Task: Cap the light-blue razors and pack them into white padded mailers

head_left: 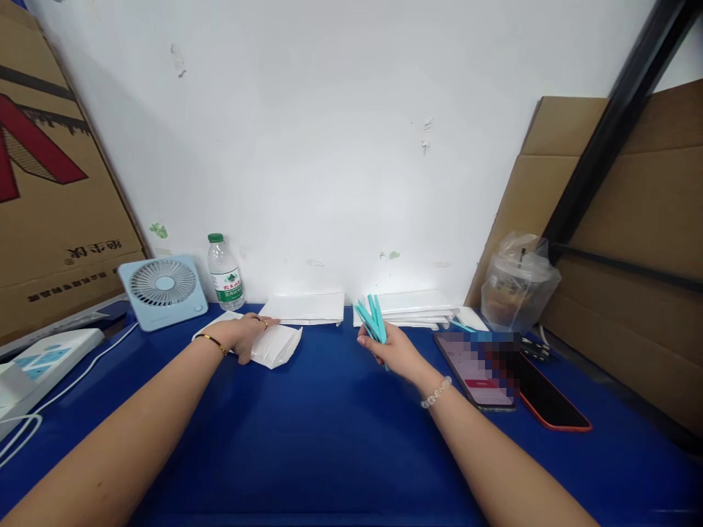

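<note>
My left hand (pixel 247 335) is closed over a flat white packet (pixel 279 344) that looks like thin paper or plastic, its thumb on the near side and its fingers across the top. Part of the packet is hidden under the hand. Several narrow turquoise strips (pixel 376 319) fan upward out of my right hand (pixel 391 350), pinched between thumb and fingers. Behind the hands, against the wall, lie a white stack (pixel 304 307) of flat packets and a second, thicker white stack (pixel 409 306).
To the left stand a light-blue fan (pixel 165 291), a water bottle (pixel 225 277) and a white power strip (pixel 49 359) with cables. On the right are a phone (pixel 475 373), a red-edged phone (pixel 549 395) and a bagged drink cup (pixel 516 285). Cardboard (pixel 631 293) borders the blue table (pixel 307 446).
</note>
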### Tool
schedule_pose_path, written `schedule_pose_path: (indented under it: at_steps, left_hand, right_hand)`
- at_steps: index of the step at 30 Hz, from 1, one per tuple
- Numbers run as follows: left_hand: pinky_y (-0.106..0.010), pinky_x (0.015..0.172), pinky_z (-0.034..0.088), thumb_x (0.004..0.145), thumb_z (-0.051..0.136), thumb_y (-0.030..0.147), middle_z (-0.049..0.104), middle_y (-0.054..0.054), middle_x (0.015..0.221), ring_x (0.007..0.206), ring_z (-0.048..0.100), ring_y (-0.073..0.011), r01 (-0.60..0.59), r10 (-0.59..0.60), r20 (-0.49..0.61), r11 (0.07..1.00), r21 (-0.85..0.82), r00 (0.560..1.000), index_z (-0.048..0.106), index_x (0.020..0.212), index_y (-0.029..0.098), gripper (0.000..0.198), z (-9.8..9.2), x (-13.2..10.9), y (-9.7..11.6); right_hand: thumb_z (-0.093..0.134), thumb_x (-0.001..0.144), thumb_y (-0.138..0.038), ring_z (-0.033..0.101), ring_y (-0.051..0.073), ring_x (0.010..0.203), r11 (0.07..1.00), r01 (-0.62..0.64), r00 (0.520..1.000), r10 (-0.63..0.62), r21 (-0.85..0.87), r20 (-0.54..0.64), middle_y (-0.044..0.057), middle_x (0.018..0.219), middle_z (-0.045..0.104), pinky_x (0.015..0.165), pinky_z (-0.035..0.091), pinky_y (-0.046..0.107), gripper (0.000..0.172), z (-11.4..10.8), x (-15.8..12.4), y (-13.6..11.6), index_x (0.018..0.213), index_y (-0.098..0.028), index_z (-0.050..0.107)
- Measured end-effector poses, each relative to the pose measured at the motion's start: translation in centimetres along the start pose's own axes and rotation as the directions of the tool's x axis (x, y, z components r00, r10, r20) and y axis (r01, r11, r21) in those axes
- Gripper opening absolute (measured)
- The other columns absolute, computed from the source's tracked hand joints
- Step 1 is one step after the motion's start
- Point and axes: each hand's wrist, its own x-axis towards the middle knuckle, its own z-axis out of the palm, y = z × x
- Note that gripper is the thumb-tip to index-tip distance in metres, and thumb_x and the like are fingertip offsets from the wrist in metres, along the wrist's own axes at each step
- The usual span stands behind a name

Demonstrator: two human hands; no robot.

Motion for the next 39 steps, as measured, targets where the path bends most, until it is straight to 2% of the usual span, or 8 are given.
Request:
schedule_pose_path:
  at_steps: [3, 6, 12, 17, 20, 24, 33, 39]
  left_hand:
    - [-0.048, 0.088, 0.039, 0.027, 0.067, 0.000, 0.041, -0.017, 0.135, 0.119, 0.039, -0.0393, -0.032, 0.021, 0.104, 0.994, 0.106, 0.994, 0.034, 0.138, 0.028, 0.119, 0.2, 0.5, 1.2]
    - [-0.051, 0.091, 0.034, 0.028, 0.068, 0.001, 0.045, -0.016, 0.129, 0.120, 0.035, -0.0390, -0.068, 0.059, 0.067, 0.986, 0.153, 0.996, 0.045, 0.128, 0.025, 0.105, -0.1, 0.5, 2.4]
    - [-0.036, 0.084, 0.042, 0.037, 0.070, 0.020, 0.049, -0.011, 0.117, 0.107, 0.048, -0.0301, -0.189, 0.191, 0.102, 0.982, -0.030, 0.976, 0.052, 0.107, 0.020, 0.073, -0.2, -0.3, 6.0]
    - [-0.028, 0.062, 0.043, 0.048, 0.065, 0.027, 0.058, -0.003, 0.090, 0.079, 0.058, -0.0244, -0.253, 0.260, 0.002, 0.939, -0.234, 0.966, 0.046, 0.114, 0.023, 0.068, 0.0, -1.4, 9.4]
    - [-0.025, 0.058, 0.041, 0.053, 0.062, 0.025, 0.059, -0.001, 0.089, 0.075, 0.059, -0.0217, -0.324, 0.309, -0.101, 0.879, -0.350, 0.946, 0.043, 0.119, 0.023, 0.068, -0.2, -2.0, 10.2]
    - [-0.026, 0.066, 0.043, 0.055, 0.060, 0.022, 0.060, -0.002, 0.093, 0.081, 0.058, -0.0220, -0.356, 0.301, -0.192, 0.821, -0.446, 0.934, 0.049, 0.113, 0.021, 0.059, -0.3, -2.3, 10.5]
    - [-0.024, 0.061, 0.041, 0.057, 0.059, 0.023, 0.060, -0.002, 0.089, 0.075, 0.057, -0.0198, -0.363, 0.282, -0.232, 0.787, -0.500, 0.931, 0.052, 0.110, 0.019, 0.054, 0.2, -2.4, 10.5]
    - [-0.025, 0.064, 0.042, 0.058, 0.059, 0.021, 0.060, -0.002, 0.090, 0.076, 0.057, -0.0197, -0.418, 0.329, -0.258, 0.729, -0.543, 0.909, 0.054, 0.106, 0.019, 0.048, -0.2, -2.9, 11.0]
  right_hand:
    - [0.056, 0.080, -0.034, 0.044, 0.009, 0.045, 0.994, 0.055, 0.998, -0.052, -0.094, 0.036, -0.004, 0.061, 0.050, 0.043, 0.037, 0.022, 0.015, -0.1, -0.2, -0.2, 0.085, -0.020, 0.058]
    - [0.055, 0.080, -0.030, 0.049, 0.011, 0.052, 0.977, 0.122, 0.992, -0.117, -0.176, 0.037, -0.002, 0.065, 0.055, 0.050, 0.039, 0.023, 0.012, -0.3, -0.3, -0.3, 0.082, -0.020, 0.059]
    - [0.052, 0.082, -0.028, 0.058, 0.017, 0.071, 0.899, 0.194, 0.980, -0.160, -0.393, 0.118, 0.002, 0.080, 0.065, 0.063, 0.040, 0.025, 0.014, -0.7, -0.5, -0.4, 0.087, -0.020, 0.061]
    - [0.049, 0.085, -0.030, 0.060, 0.018, 0.073, 0.634, 0.184, 0.981, -0.074, -0.751, 0.178, 0.003, 0.084, 0.067, 0.060, 0.034, 0.024, 0.018, -1.3, -0.6, -0.4, 0.097, -0.022, 0.060]
    - [0.047, 0.085, -0.026, 0.061, 0.020, 0.076, 0.455, 0.172, 0.983, -0.022, -0.874, 0.182, 0.003, 0.087, 0.067, 0.059, 0.032, 0.025, 0.018, -1.7, -0.5, -0.3, 0.099, -0.024, 0.058]
    - [0.048, 0.083, -0.020, 0.062, 0.021, 0.079, 0.305, 0.172, 0.984, -0.018, -0.937, 0.175, 0.004, 0.088, 0.068, 0.060, 0.033, 0.025, 0.018, -2.4, -0.5, -0.5, 0.098, -0.025, 0.057]
    - [0.048, 0.084, -0.011, 0.061, 0.019, 0.082, 0.140, 0.178, 0.983, -0.062, -0.974, 0.171, 0.007, 0.084, 0.067, 0.064, 0.037, 0.025, 0.019, -1.5, -0.3, -1.9, 0.092, -0.022, 0.062]
    - [0.048, 0.086, -0.015, 0.062, 0.019, 0.078, 0.034, 0.300, 0.953, -0.059, -0.953, 0.298, 0.008, 0.084, 0.068, 0.061, 0.037, 0.026, 0.015, -0.5, 1.3, -4.3, 0.089, -0.020, 0.061]
